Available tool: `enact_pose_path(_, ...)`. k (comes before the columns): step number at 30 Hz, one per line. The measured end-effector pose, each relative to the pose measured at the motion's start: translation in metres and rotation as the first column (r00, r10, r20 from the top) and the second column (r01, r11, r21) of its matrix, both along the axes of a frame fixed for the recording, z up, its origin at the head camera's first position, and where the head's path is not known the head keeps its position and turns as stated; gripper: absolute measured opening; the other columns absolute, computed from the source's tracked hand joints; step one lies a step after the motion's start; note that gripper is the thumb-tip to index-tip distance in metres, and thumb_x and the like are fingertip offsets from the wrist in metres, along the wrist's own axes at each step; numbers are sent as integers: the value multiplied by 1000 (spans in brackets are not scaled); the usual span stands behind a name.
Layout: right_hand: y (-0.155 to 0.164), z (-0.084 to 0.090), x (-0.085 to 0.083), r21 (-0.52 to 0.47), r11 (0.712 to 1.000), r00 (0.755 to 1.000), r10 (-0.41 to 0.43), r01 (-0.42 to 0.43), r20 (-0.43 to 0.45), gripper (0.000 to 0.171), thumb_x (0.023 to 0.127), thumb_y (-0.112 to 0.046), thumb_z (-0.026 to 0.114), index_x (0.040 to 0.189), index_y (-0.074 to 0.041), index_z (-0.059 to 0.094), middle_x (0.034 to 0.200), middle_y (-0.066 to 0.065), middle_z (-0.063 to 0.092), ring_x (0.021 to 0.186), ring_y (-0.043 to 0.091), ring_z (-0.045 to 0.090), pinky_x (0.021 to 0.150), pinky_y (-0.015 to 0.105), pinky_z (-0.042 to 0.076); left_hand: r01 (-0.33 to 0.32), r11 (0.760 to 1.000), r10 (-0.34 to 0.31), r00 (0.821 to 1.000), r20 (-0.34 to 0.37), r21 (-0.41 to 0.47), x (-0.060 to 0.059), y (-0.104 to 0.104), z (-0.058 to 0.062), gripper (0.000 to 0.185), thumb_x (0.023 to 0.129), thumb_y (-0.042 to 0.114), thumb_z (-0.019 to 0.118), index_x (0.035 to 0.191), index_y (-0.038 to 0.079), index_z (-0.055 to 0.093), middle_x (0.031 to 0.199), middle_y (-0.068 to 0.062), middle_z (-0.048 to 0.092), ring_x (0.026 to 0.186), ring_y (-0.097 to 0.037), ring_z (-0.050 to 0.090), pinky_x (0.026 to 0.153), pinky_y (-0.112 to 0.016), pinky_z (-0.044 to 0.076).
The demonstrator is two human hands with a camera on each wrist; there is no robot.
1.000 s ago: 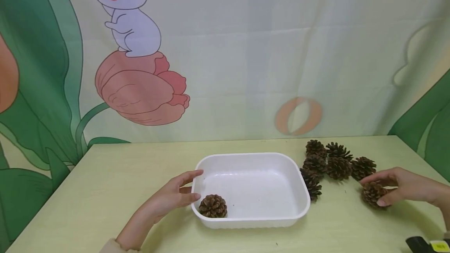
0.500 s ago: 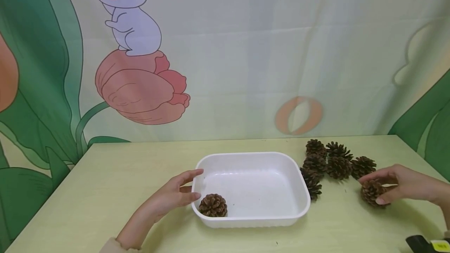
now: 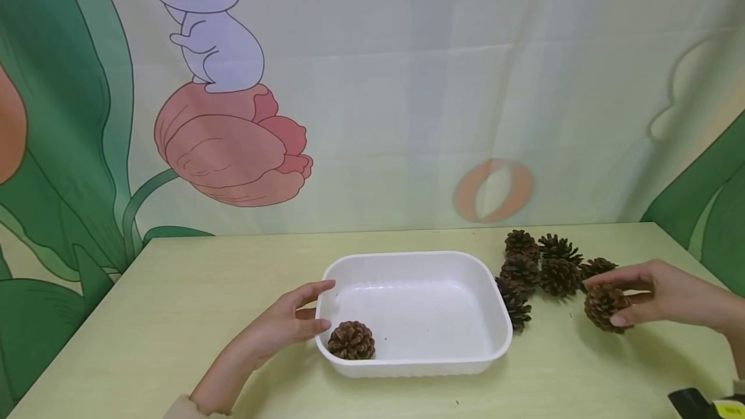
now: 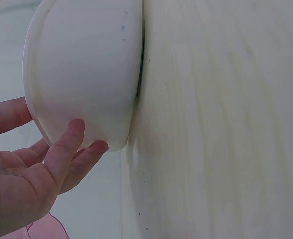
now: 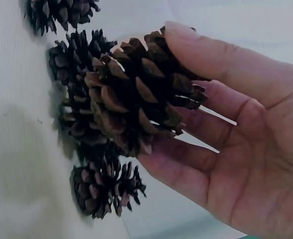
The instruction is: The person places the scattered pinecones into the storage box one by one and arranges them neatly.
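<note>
**A:** so what's the right hand [image 3: 669,293] got, over at the right edge of the frame?

**B:** a pine cone [image 3: 604,307]. Thumb on one side, fingers [image 5: 221,64] curled round the other, so it's a proper grip. In the head view the cone looks lifted just clear of the surface [image 3: 174,296], with a faint shadow under it. The wrist view shows it side-on in the hand, scales pointing to the left of the frame.

**A:** and the rest of the cones?

**B:** there's a loose cluster of cones [image 3: 538,267] lying on the surface, just left of the held one and right beside the white tray [image 3: 413,367]. One of them sits right up against the tray's right wall. Can't tell if it's actually touching.

**A:** anything in the tray?

**B:** one cone in the tray [image 3: 351,340], down in its lower left corner.

**A:** left hand?

**B:** the left hand [image 3: 279,328] is at the tray's left end, lower centre of the frame. Fingers are mostly straight and relaxed, thumb and fingertips resting against the tray's outer corner. The left wrist view shows that contact close up. It's touching, not wrapped around anything.
</note>
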State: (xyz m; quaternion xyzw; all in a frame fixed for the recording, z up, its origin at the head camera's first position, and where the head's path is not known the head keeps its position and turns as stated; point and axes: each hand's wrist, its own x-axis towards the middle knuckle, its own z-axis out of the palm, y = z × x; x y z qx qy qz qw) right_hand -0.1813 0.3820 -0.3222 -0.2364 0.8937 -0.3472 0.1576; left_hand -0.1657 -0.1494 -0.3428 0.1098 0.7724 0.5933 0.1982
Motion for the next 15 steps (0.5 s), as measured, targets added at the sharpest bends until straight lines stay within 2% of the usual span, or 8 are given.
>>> enact_pose_path(5, -9, 4, 3, 17, 999, 996, -40, 41, -77, 52, 79, -17, 68, 124, 2, 52, 111, -42, 41, 100, -21, 43, 72, 15, 51, -9, 1000, 9, 1000, 0, 0, 0, 1, 0, 61, 85, 7, 60, 139, 5, 32, 139, -24, 30, 125, -42, 38, 93, -42, 47)
enact_pose_path(10, -20, 8, 6, -6, 997, 986, -75, 75, -148, 53, 77, -16, 70, 124, 2, 52, 112, -40, 42, 100, -19, 45, 71, 16, 52, -8, 1000, 8, 1000, 1, 6, 0, 1, -1, 61, 85, 7, 60, 139, 5, 32, 140, -23, 30, 125, -41, 39, 93, -42, 47)
enact_pose_path(15, -36, 11, 12, -14, 992, 965, -128, 128, -230, 53, 75, -16, 73, 122, 0, 55, 109, -37, 47, 97, -17, 49, 69, 16, 52, -10, 1000, 10, 1000, -3, 6, -1, 1, -2, 61, 85, 7, 60, 139, 5, 32, 139, -24, 30, 125, -41, 39, 93, -41, 47)
